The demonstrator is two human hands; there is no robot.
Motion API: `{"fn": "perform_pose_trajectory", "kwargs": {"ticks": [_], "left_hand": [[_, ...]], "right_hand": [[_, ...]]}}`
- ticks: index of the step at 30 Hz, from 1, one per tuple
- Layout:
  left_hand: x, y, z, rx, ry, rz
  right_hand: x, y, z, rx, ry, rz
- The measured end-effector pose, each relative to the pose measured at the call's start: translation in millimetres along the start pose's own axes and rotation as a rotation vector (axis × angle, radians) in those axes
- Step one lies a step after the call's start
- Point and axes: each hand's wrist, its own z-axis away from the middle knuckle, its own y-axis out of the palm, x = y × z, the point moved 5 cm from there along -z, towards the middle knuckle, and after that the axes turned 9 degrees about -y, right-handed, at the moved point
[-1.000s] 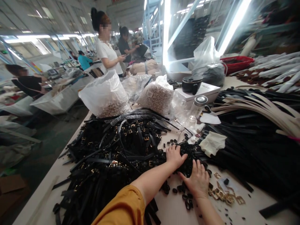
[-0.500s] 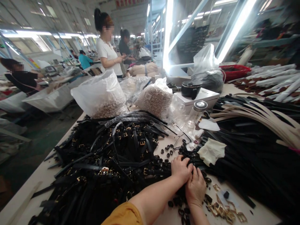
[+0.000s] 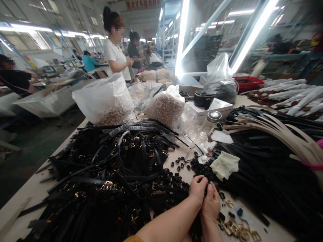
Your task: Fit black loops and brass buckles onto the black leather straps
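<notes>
At the far left a person in a dark top (image 3: 15,79) leans forward beside a pale bin (image 3: 47,102). Next, on the tabletop (image 3: 176,149), spreads a big heap of black straps (image 3: 101,188) with gold-coloured buckles, and behind it slumps a white plastic bag (image 3: 106,101) with small pale pieces in it. Farther back stands a person in a white top (image 3: 117,57). A second bag (image 3: 165,106), filled with similar pieces, sits just right of the first.

Small black loops (image 3: 179,168) lie scattered between the straps and the hands. The left hand (image 3: 198,191) has its fingers curled in and touches the right hand (image 3: 211,203), which is cupped beside it — the hands hide whatever lies between them, so I cannot tell whether either grip has hold of anything. Beyond them are a white box (image 3: 213,109) and a clear jar (image 3: 209,124). A pale cloth scrap (image 3: 225,165) comes next, then loose gold-coloured buckles (image 3: 233,228) near the right hand — and finally black strips (image 3: 264,174) beneath curving cream strips (image 3: 272,129).
</notes>
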Motion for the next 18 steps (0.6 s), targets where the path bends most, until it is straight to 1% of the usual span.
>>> {"fn": "perform_pose_trajectory", "kwargs": {"ticks": [2, 5, 7, 9, 11, 14, 18], "left_hand": [[4.4, 3.0, 3.4, 0.048, -0.041, 0.100], [4.4, 5.1, 13.3, 0.088, -0.063, 0.208], [0.9, 3.9, 22.3, 0.093, -0.060, 0.251], [-6.1, 0.1, 34.1, 0.093, -0.047, 0.301], [-17.5, -5.9, 50.3, 0.108, -0.037, 0.380], [-44.7, -18.8, 85.6, 0.149, -0.003, 0.484], [-92.0, -40.3, 152.4, 0.231, 0.140, 0.519]], "right_hand": [[-5.3, -2.1, -0.3, -0.005, 0.069, -0.058], [-7.7, -5.2, -0.8, -0.006, 0.104, -0.149], [-2.4, -8.0, 1.2, -0.010, 0.105, -0.189], [9.9, -10.9, 6.6, -0.007, 0.118, -0.261], [29.1, -14.7, 15.3, -0.005, 0.152, -0.372], [71.4, -25.9, 33.9, 0.001, 0.166, -0.479], [141.0, -55.3, 68.8, 0.022, 0.048, -0.479]]}}
